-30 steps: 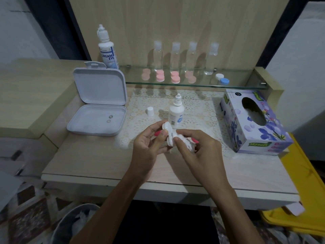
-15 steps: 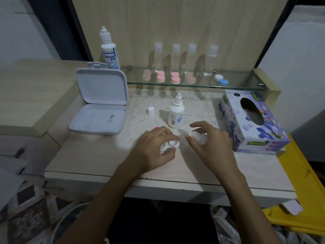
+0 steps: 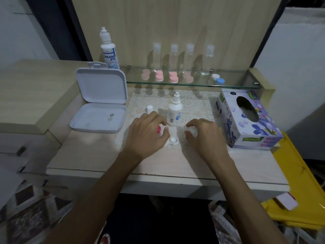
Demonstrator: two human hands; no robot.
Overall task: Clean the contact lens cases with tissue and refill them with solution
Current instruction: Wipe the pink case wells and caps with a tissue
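Observation:
A white contact lens case [image 3: 173,140] lies open on the table near the front of the lace mat. My left hand [image 3: 147,133] hovers just left of it with loosely curled fingers, thumb tip beside the case, arched over a red cap [image 3: 159,129]. My right hand [image 3: 204,135] grips a crumpled white tissue [image 3: 191,130] to the right of the case. A small solution bottle [image 3: 174,114] stands uncapped right behind the case, its white cap [image 3: 149,109] to the left on the mat.
An open white plastic box [image 3: 98,118] sits at the left, a floral tissue box [image 3: 246,124] at the right. The glass shelf [image 3: 233,85] behind carries pink cases, clear bottles and a white-blue case [image 3: 218,79]. A large Dream Eye bottle [image 3: 109,51] stands at back left.
Both hands came down from holding and wiping the case in the air. The case now lies on the table, my left hand has let go, and my right hand drew the tissue aside.

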